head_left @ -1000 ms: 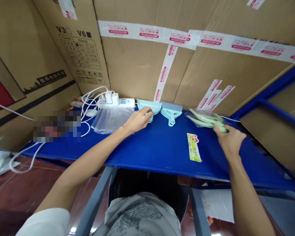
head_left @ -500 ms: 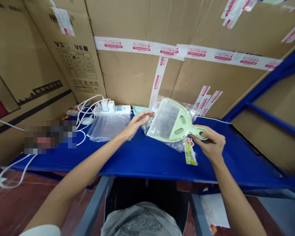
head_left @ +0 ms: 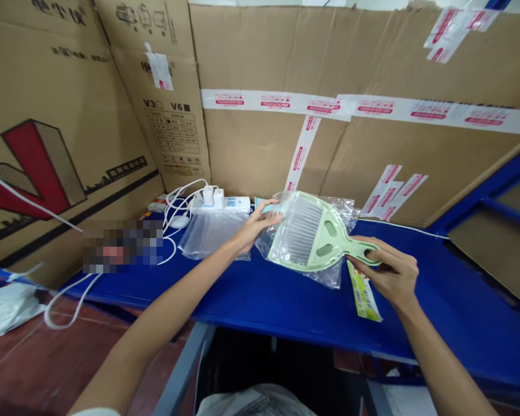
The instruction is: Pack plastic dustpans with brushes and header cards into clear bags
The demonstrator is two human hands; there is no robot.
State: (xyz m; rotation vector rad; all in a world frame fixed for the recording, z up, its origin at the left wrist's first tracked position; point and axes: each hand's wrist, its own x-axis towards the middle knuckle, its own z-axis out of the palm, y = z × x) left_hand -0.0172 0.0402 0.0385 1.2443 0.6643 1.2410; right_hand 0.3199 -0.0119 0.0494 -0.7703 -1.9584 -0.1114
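Observation:
A pale green dustpan [head_left: 334, 238] with a grey-bristled brush [head_left: 301, 231] nested in it is held tilted above the blue table. My right hand [head_left: 392, 270] is closed around its handle, at the right. Clear crinkled plastic bag [head_left: 334, 278] film lies around and behind the pan. At the pan's left edge, my left hand [head_left: 260, 224] has its thumb and fingers on the bag film. Below the handle hangs a yellow-green printed label [head_left: 364, 292]; where it is attached is hidden.
A stack of clear plastic bags [head_left: 214, 236] lies left of my hands. Behind it stand a white power strip [head_left: 237, 204] and tangled white cables [head_left: 171, 211]. Cardboard walls [head_left: 260, 150] enclose the blue table [head_left: 251, 300] at the back and left. A blue frame [head_left: 487, 173] rises at right.
The view has shifted left and up. My right hand keeps hold of the handle, while my left fingers have closed in on the bag at the pan's left edge.

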